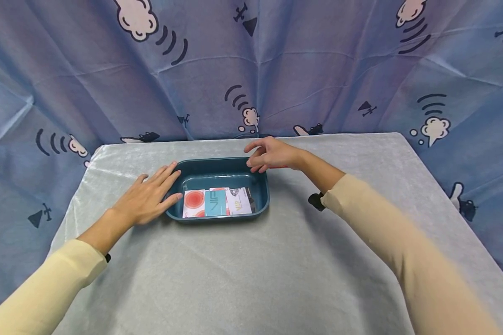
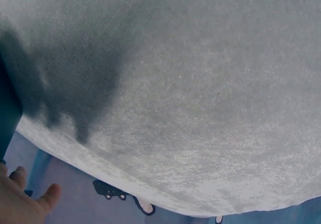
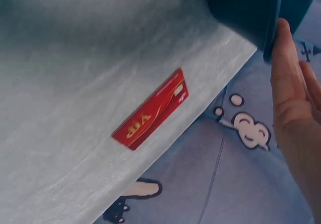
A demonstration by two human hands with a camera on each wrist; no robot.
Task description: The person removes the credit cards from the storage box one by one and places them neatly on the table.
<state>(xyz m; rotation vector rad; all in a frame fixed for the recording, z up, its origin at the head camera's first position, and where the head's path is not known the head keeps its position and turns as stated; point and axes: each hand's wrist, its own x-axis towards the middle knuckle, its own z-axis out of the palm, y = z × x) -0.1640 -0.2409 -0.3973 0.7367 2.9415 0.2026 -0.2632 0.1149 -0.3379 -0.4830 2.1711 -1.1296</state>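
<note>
A dark teal plastic bin (image 1: 211, 166) sits on the table with several cards in its front part. Among them are a white card with a red circle (image 1: 193, 200), a light blue VIP card (image 1: 215, 207) and a white VIP card (image 1: 240, 204). My left hand (image 1: 148, 197) rests at the bin's left rim, fingers straight. At the back right corner, my right hand (image 1: 272, 154) has its fingertips right at the rim, loosely bent. A red VIP card (image 3: 153, 111) lies flat on the table in the right wrist view, mostly hidden by the right hand in the head view.
A pale velvety cloth (image 1: 218, 270) covers the table. Behind its far edge hangs a blue-purple patterned curtain (image 1: 310, 70). Each forearm wears a cream sleeve, and a black wrist device (image 1: 316, 201) shows at the right one.
</note>
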